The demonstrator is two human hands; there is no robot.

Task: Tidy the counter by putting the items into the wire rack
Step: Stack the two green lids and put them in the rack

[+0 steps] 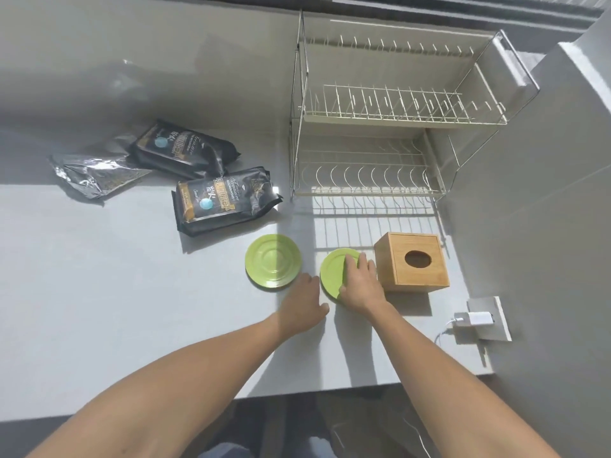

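We take the wire rack (396,127) as landmark; both its tiers hold nothing, so the tidying looks barely begun. Directly in front of the rack, our right hand (358,282) lies palm-down on a green plate (332,276), fingers spread over its right half and thumb at the near rim, pressing rather than clamped; we judge this is to tip or slide the flat plate so an edge can be caught. Our left hand (304,304) hovers with fingers loosely apart, holding nothing, just beside that plate's left edge, probably ready to assist. A second green plate (272,261) sits front-left of the rack. The wooden tissue box (413,262) stands front-right, touching distance from our right hand. Three dark pouches (185,150) lie left of the rack on the counter (99,276).
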